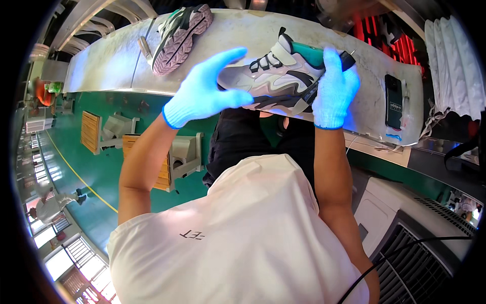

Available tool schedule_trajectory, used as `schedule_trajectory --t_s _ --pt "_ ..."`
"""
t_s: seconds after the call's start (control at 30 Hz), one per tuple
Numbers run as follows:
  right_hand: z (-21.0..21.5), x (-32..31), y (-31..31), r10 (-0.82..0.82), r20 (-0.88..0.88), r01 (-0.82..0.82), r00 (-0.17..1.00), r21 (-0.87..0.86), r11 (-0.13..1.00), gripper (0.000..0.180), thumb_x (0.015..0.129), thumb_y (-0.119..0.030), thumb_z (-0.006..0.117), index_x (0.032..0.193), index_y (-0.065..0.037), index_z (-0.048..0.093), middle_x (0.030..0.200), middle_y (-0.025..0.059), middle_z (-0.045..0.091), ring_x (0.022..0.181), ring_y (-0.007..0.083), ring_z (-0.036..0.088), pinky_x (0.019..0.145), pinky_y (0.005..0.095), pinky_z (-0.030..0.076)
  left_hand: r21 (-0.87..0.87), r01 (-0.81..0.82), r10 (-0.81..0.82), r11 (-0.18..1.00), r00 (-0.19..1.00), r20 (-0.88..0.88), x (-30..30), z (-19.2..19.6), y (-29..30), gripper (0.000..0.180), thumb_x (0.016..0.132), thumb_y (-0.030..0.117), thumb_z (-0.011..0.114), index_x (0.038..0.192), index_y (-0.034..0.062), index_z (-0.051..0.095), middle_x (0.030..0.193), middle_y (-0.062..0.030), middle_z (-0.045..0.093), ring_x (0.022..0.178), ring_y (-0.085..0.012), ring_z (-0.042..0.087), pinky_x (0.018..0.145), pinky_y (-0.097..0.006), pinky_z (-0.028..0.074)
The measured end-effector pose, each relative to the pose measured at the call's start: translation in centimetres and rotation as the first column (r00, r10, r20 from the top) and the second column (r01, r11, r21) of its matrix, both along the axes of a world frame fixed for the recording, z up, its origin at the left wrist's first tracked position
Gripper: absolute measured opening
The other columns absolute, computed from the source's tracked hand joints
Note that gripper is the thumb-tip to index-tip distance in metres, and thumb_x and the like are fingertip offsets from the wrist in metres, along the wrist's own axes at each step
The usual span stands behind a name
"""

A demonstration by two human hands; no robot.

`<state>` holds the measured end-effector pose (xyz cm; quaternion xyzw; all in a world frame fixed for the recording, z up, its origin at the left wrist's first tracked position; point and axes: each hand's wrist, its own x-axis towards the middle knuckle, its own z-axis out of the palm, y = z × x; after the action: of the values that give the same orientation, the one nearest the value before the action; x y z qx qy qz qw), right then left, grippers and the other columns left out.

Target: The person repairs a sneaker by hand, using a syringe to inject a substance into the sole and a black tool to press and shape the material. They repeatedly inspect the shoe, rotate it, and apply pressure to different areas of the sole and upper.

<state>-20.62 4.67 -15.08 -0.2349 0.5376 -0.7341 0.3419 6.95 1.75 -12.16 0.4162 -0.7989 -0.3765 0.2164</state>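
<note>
A grey, white and black sneaker (283, 81) lies on its side along the bench's near edge, toe to the left. A green block, seemingly a shoe last (307, 54), fills its opening. My right hand (336, 93), in a white glove tinted blue by the light, is closed round the heel end, with some fingers hidden behind it. At the toe, my gloved left hand (205, 91) has its thumb and fingers spread wide around the tip; whether the palm touches is unclear. Farther left, a second sneaker (181, 40) rests with its patterned sole facing me.
The pale bench (109, 63) curves across in front of me. On its right lie a dark flat phone-like object (393, 101) and a thin pen-like item (406, 96). White cloth (450, 61) hangs at far right. Wooden-topped stools (91, 131) stand on the green floor at left.
</note>
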Motion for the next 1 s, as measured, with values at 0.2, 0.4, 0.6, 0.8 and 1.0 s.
schedule_trajectory --t_s 0.2,0.4,0.6,0.8,1.0 --pt "-0.1 0.1 1.0 0.000 -0.050 -0.002 0.999 -0.045 0.999 0.024 0.103 -0.021 0.081 0.107 0.002 0.075 0.094 0.0029 0.074 0.085 0.0116 0.064 0.079 0.0315 0.053 -0.092 0.049 -0.021 0.995 0.959 0.284 -3.3 0.9 0.5 0.111 0.069 0.037 0.099 0.166 0.0073 0.052 0.148 -0.0245 0.069 0.135 -0.0428 0.068 0.117 -0.049 0.053" --pt "0.7 1.2 2.5 -0.009 -0.064 0.012 0.998 0.047 0.999 0.021 0.104 -0.015 0.079 0.116 0.002 0.078 0.105 0.0056 0.077 0.093 0.0154 0.070 0.087 0.0322 0.056 -0.071 -0.061 0.081 0.996 0.940 0.332 -5.3 1.7 1.7 0.096 0.066 0.043 0.097 0.151 0.0121 0.064 0.124 -0.0205 0.077 0.117 -0.0432 0.073 0.103 -0.051 0.059" --pt "0.3 1.3 3.1 0.030 0.043 -0.030 0.999 -0.012 0.999 0.021 0.105 -0.015 0.078 0.117 0.002 0.078 0.108 0.0066 0.078 0.095 0.0158 0.072 0.090 0.0328 0.057 -0.157 -0.069 0.119 0.985 0.933 0.339 -6.9 0.9 2.0 0.091 0.064 0.042 0.100 0.142 0.0112 0.066 0.111 -0.0174 0.077 0.109 -0.0421 0.075 0.096 -0.051 0.061" --pt "-0.4 -0.9 2.9 0.065 0.051 -0.064 0.997 -0.023 0.998 0.023 0.106 -0.022 0.077 0.108 0.000 0.074 0.100 0.0058 0.076 0.089 0.0184 0.072 0.081 0.0365 0.058 -0.174 -0.181 0.225 0.968 0.930 0.289 -11.3 1.5 2.8 0.105 0.062 0.046 0.103 0.149 0.0117 0.055 0.121 -0.0182 0.076 0.110 -0.0430 0.075 0.095 -0.051 0.061" --pt "-5.8 -5.9 2.4 0.225 0.684 -0.139 0.694 -0.180 0.974 0.035 0.107 -0.033 0.077 0.094 -0.005 0.063 0.102 0.0166 0.072 0.104 0.0351 0.073 0.100 0.0528 0.061 -0.168 -0.179 0.212 0.969 0.955 0.207 -11.1 1.1 2.5 0.115 0.058 0.045 0.105 0.155 0.0111 0.054 0.128 -0.0156 0.077 0.117 -0.0380 0.077 0.101 -0.048 0.061"
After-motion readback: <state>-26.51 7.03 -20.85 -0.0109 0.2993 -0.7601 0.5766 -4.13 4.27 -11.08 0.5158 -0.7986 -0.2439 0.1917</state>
